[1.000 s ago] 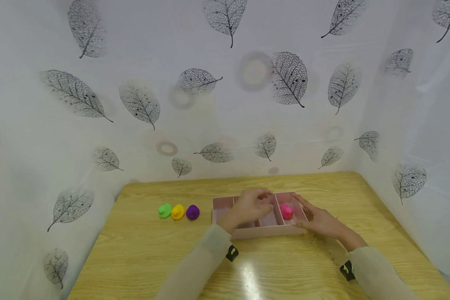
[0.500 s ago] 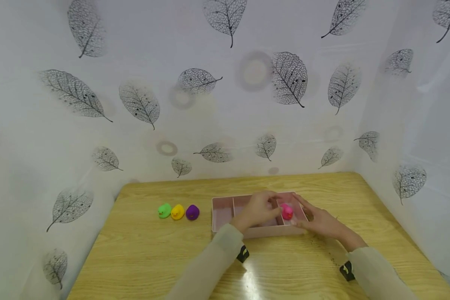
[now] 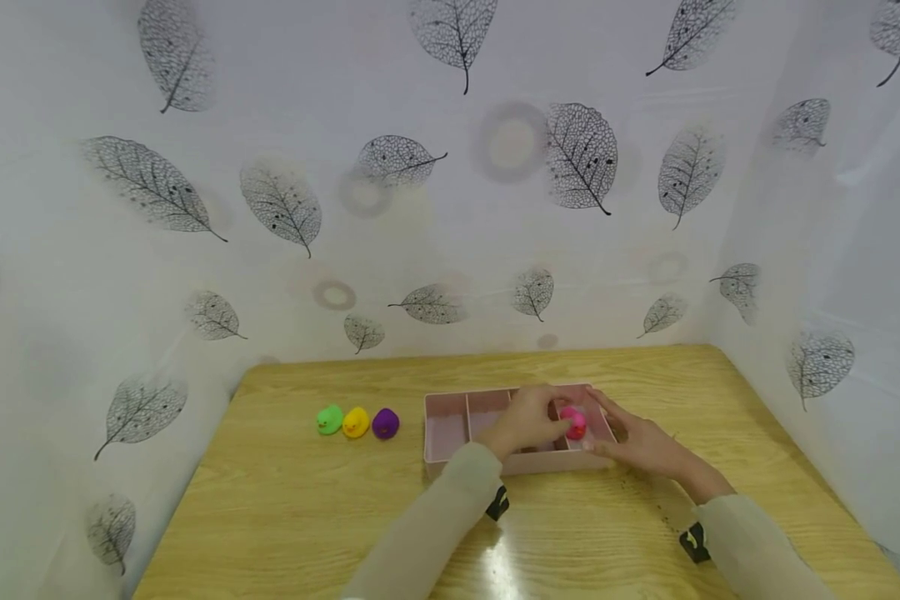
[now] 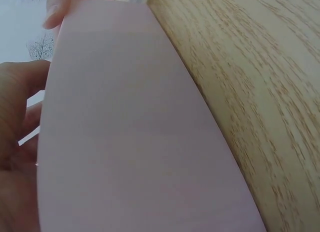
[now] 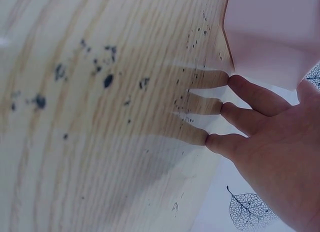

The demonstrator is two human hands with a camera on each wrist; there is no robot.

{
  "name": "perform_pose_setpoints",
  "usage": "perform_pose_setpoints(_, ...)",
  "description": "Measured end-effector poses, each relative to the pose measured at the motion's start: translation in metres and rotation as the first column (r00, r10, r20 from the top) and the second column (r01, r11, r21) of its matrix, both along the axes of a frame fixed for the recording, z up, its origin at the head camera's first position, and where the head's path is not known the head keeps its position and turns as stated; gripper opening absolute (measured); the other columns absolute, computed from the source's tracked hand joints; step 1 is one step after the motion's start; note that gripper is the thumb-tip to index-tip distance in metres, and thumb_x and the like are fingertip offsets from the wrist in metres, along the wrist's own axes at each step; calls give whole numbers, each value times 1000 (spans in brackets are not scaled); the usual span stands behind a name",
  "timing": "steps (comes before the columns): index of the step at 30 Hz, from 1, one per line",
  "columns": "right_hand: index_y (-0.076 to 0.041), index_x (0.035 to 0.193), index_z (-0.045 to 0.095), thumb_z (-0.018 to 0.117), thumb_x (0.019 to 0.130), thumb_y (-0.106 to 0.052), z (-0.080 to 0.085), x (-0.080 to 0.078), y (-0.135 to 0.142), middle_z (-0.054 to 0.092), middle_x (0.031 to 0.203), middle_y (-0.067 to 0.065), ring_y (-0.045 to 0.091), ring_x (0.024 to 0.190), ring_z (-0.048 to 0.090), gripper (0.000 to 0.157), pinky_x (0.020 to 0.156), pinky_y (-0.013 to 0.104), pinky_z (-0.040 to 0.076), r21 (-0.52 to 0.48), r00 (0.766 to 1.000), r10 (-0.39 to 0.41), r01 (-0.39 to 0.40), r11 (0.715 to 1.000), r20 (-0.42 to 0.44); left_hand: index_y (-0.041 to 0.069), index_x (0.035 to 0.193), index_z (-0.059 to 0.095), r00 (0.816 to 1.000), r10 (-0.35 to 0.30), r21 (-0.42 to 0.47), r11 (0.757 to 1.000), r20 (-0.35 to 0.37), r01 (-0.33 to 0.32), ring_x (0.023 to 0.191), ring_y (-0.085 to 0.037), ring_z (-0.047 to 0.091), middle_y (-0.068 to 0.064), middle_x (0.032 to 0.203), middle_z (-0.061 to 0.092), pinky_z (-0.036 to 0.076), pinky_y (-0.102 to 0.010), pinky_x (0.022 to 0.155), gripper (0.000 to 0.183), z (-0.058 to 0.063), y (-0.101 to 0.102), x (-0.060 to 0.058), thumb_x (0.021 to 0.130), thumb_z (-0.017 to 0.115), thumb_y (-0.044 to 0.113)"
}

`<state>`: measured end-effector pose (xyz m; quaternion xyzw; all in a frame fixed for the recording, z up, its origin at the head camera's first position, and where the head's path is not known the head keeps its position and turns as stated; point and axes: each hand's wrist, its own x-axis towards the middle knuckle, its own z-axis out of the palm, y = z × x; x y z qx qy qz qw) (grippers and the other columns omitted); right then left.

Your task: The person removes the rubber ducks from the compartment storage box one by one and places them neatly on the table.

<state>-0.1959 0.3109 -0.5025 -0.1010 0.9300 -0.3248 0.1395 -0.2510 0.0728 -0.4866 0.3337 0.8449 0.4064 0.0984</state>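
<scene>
A pink rubber duck (image 3: 573,422) sits in the rightmost compartment of a pale pink divided box (image 3: 446,425). My left hand (image 3: 528,421) reaches over the box, thumb tip beside the duck and fingers bent above the divider; in the left wrist view part of this hand (image 4: 20,117) shows behind the box wall (image 4: 125,117). No firm grip on the duck is visible. My right hand (image 3: 645,446) holds the box's right end between thumb and forefinger. In the right wrist view, other fingertips of the right hand (image 5: 280,147) rest on the table beside the box (image 5: 275,37).
Left of the box, a green duck (image 3: 329,421), a yellow duck (image 3: 356,423) and a purple duck (image 3: 386,424) stand in a row on the wooden table (image 3: 307,517). A white curtain with leaf prints (image 3: 457,233) rises behind the table.
My left hand has moved right across the box, from over the middle compartments to beside the pink duck. The right hand and the ducks have stayed put.
</scene>
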Motion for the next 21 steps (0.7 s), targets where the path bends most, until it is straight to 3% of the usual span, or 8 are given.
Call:
perform_pose_setpoints(4, -37, 170, 3, 67, 99, -56, 0, 0, 0, 40, 158, 38, 63, 139, 47, 97, 103, 79, 44, -6, 1000, -1, 1, 1000, 8, 7, 134, 71, 1000, 14, -38, 999, 17, -14, 56, -3, 51, -9, 122, 76, 48, -15, 55, 39, 0, 4, 0, 96, 76, 13)
perform_pose_setpoints(10, -34, 171, 3, 67, 99, -55, -3, -1, 3, 37, 159, 38, 62, 140, 46, 98, 104, 78, 44, -5, 1000, 14, -14, 1000, 0, 8, 124, 75, 997, 42, -76, 996, 65, -37, 51, -4, 55, -6, 107, 78, 50, -17, 52, 29, 0, 10, -1, 95, 77, 12)
perform_pose_setpoints(15, -34, 171, 3, 67, 99, -55, -4, -2, 3, 37, 159, 38, 62, 139, 46, 98, 103, 78, 44, -2, 1000, 13, -13, 1000, 2, 6, 130, 73, 992, 59, -96, 994, 111, -48, 50, -6, 59, -8, 112, 79, 53, -17, 55, 36, 0, 15, -1, 95, 78, 12)
perform_pose_setpoints(21, -35, 170, 3, 67, 98, -56, -3, -2, 1, 34, 162, 36, 61, 141, 44, 99, 105, 78, 43, -7, 1000, 3, -3, 1000, 7, 6, 133, 72, 990, 93, -166, 983, 106, -75, 55, -6, 60, -4, 108, 78, 53, -17, 58, 44, 1, 19, 0, 93, 83, 21)
